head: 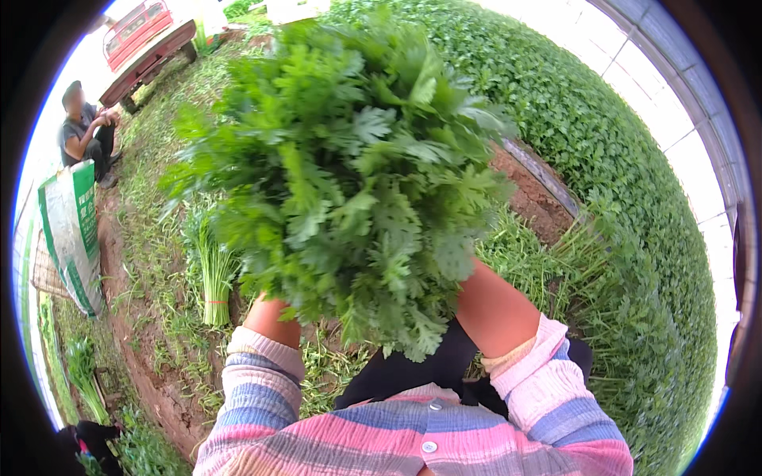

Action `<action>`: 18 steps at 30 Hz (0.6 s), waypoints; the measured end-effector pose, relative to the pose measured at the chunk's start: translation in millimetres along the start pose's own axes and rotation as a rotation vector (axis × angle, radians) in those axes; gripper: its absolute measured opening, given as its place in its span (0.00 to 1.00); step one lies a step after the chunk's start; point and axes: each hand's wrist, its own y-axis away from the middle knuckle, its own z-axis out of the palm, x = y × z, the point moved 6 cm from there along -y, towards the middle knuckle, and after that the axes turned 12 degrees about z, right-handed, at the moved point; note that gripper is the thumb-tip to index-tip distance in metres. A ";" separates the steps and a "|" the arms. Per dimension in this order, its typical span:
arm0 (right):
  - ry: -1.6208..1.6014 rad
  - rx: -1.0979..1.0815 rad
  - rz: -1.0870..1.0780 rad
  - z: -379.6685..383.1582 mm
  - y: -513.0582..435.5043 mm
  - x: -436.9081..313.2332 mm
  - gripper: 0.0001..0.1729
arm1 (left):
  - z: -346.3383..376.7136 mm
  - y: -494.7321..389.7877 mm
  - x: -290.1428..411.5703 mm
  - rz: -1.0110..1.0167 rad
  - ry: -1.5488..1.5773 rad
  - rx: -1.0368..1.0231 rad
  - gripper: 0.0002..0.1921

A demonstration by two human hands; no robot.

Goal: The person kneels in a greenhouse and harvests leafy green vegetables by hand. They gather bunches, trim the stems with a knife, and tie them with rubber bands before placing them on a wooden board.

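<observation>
A large, thick bunch of leafy greens with lobed leaves, resembling chrysanthemum greens (357, 178), is held up in front of me and fills the middle of the view. My left forearm (272, 321) and my right forearm (497, 309) both reach in beneath it. The leaves cover both hands, so fingers and stems are hidden. Blur on the upper leaves suggests motion. To the left, a smaller bunch of greens (215, 279) lies on the ground, its pale stems bound by a reddish band (216, 302).
A dense green crop bed (631, 196) curves along the right. Cut stalks (553, 268) lie beside bare soil (527, 190). At left are a green-and-white sack (71, 232) bearing writing, a crouching person (86, 131) and a red cart (143, 53). Another bunch (86, 381) lies lower left.
</observation>
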 end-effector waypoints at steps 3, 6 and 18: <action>0.008 0.004 0.036 -3.0 -8.2 11.3 0.42 | 34.6 9.8 -8.3 -0.045 -0.047 -0.012 0.36; 0.011 0.021 0.062 -5.4 -15.3 19.4 0.41 | 52.9 5.6 -1.1 -0.062 -0.058 -0.022 0.36; 0.129 -0.031 0.108 18.6 -37.1 46.7 0.37 | -11.1 33.1 2.2 -0.043 0.175 0.062 0.38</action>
